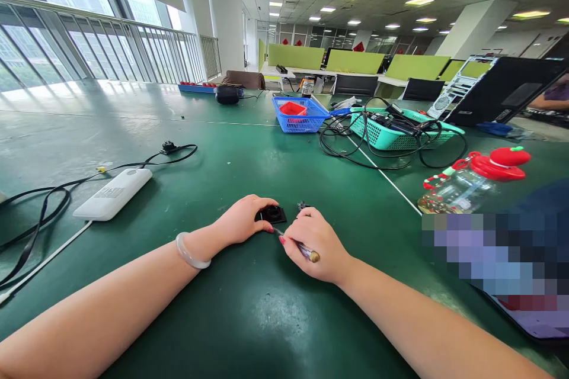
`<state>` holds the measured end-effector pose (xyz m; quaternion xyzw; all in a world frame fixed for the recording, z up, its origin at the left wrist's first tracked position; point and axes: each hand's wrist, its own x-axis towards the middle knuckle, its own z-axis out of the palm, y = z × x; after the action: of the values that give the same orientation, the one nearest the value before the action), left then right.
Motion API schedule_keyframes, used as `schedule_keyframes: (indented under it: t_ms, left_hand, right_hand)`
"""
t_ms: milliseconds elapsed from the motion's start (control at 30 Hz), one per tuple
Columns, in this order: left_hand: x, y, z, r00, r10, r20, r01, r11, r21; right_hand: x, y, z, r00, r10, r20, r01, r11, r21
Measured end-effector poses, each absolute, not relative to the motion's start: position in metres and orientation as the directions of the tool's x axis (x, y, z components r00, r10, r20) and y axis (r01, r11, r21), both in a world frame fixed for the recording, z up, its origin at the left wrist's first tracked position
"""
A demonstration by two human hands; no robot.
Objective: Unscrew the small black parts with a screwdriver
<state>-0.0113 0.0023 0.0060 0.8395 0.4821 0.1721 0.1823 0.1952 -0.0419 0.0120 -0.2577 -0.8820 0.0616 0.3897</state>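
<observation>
My left hand [243, 220] is curled around a small black square part [271, 214] that rests on the green table [249, 308], pinning it in place. A pale bangle sits on that wrist. My right hand [315, 244] is closed around a thin screwdriver [302, 247] with a brass-coloured end; its tip points toward the black part. A tiny dark piece [303, 206] lies just beyond my right knuckles.
A white power bank [113, 193] with black and white cables lies at left. A blue basket [299, 114] and a teal basket [395, 133] full of cables stand further back. A clear bottle with red cap [471, 183] lies at right, beside a laptop [502, 92].
</observation>
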Motion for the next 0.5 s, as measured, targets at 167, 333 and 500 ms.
schedule_keyframes:
  t_ms: [167,333,500]
  left_hand:
    - [-0.0122,0.003,0.0059,0.479,0.872,0.1,0.747,-0.465,0.475]
    - [-0.0118,0.0032,0.0065,0.48,0.872,0.094,0.749,-0.464,0.473]
    - [-0.0117,0.0036,0.006,0.482,0.871,0.097,0.75,-0.468,0.468]
  right_hand:
    - [0.1979,-0.0372,0.0102,-0.488,0.67,0.56,0.427,0.743,-0.516]
    - [0.201,-0.0365,0.01,-0.429,0.713,0.555,0.4,0.701,-0.591]
    - [0.1973,-0.0369,0.0119,-0.471,0.753,0.46,0.443,0.653,-0.614]
